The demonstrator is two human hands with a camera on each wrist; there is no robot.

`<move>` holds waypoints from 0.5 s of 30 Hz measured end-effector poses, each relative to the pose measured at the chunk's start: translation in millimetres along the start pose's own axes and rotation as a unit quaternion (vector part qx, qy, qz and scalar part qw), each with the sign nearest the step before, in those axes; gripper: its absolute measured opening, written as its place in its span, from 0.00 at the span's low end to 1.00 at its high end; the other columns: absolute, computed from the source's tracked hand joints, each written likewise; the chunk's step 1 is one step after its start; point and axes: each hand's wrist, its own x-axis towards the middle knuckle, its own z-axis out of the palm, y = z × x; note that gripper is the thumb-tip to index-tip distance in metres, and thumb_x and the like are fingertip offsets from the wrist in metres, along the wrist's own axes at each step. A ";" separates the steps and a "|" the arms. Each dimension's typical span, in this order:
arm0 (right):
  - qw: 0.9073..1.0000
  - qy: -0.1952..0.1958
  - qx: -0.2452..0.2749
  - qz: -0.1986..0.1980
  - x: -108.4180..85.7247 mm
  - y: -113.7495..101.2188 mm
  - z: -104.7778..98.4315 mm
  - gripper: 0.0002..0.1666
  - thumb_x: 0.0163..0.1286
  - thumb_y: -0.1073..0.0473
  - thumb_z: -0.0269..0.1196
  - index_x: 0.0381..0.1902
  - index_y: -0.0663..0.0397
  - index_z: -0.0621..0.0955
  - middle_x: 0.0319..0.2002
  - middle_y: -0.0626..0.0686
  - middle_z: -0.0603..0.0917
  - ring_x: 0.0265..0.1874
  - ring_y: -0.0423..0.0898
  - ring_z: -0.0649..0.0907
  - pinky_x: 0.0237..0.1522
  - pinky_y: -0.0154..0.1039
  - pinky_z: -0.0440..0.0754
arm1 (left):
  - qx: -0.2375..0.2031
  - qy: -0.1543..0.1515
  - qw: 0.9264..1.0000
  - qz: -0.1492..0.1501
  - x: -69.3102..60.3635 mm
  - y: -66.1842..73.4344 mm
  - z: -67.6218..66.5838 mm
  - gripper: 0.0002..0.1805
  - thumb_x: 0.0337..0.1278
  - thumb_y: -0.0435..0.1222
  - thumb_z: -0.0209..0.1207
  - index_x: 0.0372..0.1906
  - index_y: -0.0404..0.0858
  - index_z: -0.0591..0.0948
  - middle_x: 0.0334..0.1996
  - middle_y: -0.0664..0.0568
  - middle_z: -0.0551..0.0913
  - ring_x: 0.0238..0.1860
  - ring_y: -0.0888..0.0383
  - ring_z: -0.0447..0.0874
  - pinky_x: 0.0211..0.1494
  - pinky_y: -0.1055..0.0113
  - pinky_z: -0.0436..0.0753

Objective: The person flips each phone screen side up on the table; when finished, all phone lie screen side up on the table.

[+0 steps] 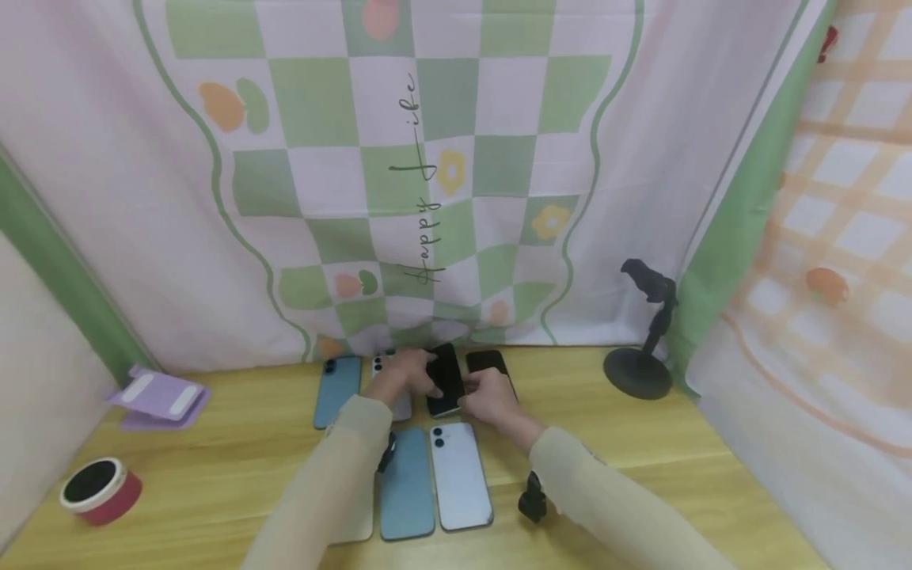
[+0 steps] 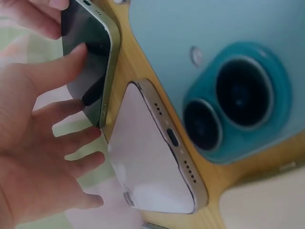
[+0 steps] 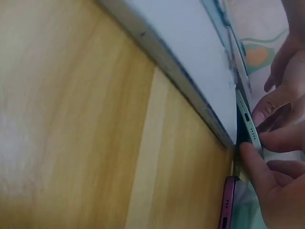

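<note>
A phone with a black screen (image 1: 446, 378) lies in the back row, its light green edge tilted up in the right wrist view. My right hand (image 1: 492, 397) pinches that phone's edge between thumb and fingers. From the other side, my left hand (image 2: 47, 143) reaches to it with spread, nearly straight fingers, its thumb over the dark screen. Below the left hand is a pale phone (image 2: 147, 157), partly covered by it in the head view. Another dark phone (image 1: 488, 361) lies just beyond the right hand, partly hidden.
A blue phone (image 1: 338, 392) lies at back left. Nearer are a second blue phone (image 1: 407, 487), a white phone (image 1: 461, 479) and a cream one (image 1: 356, 514) under the left sleeve. Around them stand a black stand (image 1: 639, 372), a purple holder (image 1: 162, 396) and a red-and-white round container (image 1: 107, 495).
</note>
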 end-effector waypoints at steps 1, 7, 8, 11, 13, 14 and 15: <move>0.999 0.000 -0.029 -0.014 -0.5 0.1 0.8 0.27 0.55 0.71 0.70 0.56 0.66 0.85 0.47 0.65 0.91 0.42 0.52 0.92 0.37 0.38 0.91 | 0.005 -0.003 1.000 0.002 -0.6 -1.1 -0.1 0.42 0.56 0.50 0.73 0.76 0.51 0.71 0.79 0.46 0.69 0.83 0.40 0.57 0.84 0.28 0.40; 0.984 -0.035 -0.147 -0.097 -5.1 -6.9 4.2 0.30 0.57 0.68 0.72 0.60 0.66 0.83 0.39 0.66 0.92 0.24 0.48 0.86 0.23 0.34 0.81 | 0.020 -0.006 1.000 0.009 -1.9 -7.5 0.3 0.44 0.55 0.53 0.73 0.77 0.53 0.70 0.80 0.46 0.66 0.83 0.38 0.55 0.85 0.30 0.41; 0.981 -0.040 -0.159 -0.106 -5.7 -8.4 4.6 0.29 0.58 0.68 0.71 0.59 0.67 0.83 0.39 0.66 0.91 0.23 0.48 0.84 0.23 0.35 0.80 | 0.020 -0.007 1.000 0.010 -2.0 -8.4 0.6 0.45 0.55 0.54 0.73 0.77 0.53 0.69 0.81 0.46 0.65 0.84 0.38 0.54 0.85 0.30 0.41; 0.975 -0.046 -0.186 -0.112 -7.5 -11.7 5.5 0.26 0.59 0.69 0.71 0.57 0.66 0.85 0.48 0.67 0.91 0.30 0.50 0.88 0.30 0.40 0.87 | 0.022 -0.013 1.000 0.011 -2.2 -9.9 1.4 0.45 0.55 0.54 0.73 0.78 0.53 0.69 0.82 0.47 0.63 0.84 0.39 0.53 0.85 0.31 0.40; 0.972 -0.048 -0.201 -0.115 -8.3 -13.1 6.1 0.23 0.59 0.69 0.70 0.54 0.66 0.86 0.51 0.66 0.90 0.37 0.53 0.90 0.38 0.45 0.91 | 0.029 -0.016 0.999 0.013 -1.9 -10.5 1.8 0.45 0.55 0.55 0.73 0.78 0.53 0.69 0.82 0.47 0.63 0.84 0.39 0.53 0.85 0.31 0.40; 0.970 -0.049 -0.208 -0.118 -8.2 -13.5 6.5 0.21 0.59 0.70 0.70 0.53 0.66 0.87 0.50 0.66 0.90 0.39 0.54 0.90 0.40 0.48 0.91 | 0.031 -0.016 0.999 0.014 -1.9 -10.8 2.0 0.45 0.55 0.55 0.73 0.78 0.53 0.69 0.82 0.47 0.63 0.84 0.40 0.53 0.85 0.31 0.40; 0.967 -0.050 -0.217 -0.120 -8.3 -13.6 6.8 0.21 0.59 0.70 0.70 0.52 0.66 0.87 0.50 0.66 0.90 0.42 0.56 0.91 0.43 0.50 0.92 | 0.036 -0.015 0.999 0.015 -1.8 -10.9 2.5 0.45 0.55 0.56 0.73 0.78 0.54 0.69 0.82 0.47 0.63 0.84 0.40 0.53 0.85 0.31 0.40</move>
